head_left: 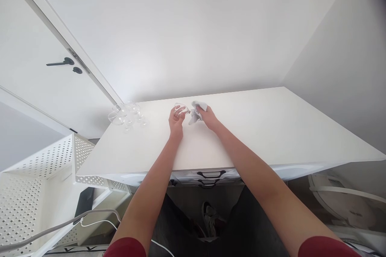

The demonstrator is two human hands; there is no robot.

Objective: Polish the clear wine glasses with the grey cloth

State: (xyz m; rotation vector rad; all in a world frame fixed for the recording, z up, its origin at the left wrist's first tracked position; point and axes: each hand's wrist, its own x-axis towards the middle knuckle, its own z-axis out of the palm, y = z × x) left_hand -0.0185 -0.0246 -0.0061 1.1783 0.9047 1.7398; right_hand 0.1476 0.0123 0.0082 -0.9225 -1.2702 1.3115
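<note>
My left hand [176, 120] is closed around the bowl of a clear wine glass [180, 110], held tipped on its side above the white tabletop [256, 128]. My right hand [208, 117] grips a small pale grey cloth [197, 111] bunched against the glass's stem end. Both hands sit near the table's far middle, close together.
Several clear stemmed glasses [126, 115] stand at the table's far left corner. A white perforated metal shelf unit [36, 168] is to the left, with a cable [60, 225] below. A door with a black handle [62, 63] is at left. Drawer handles [211, 174] show under the table edge.
</note>
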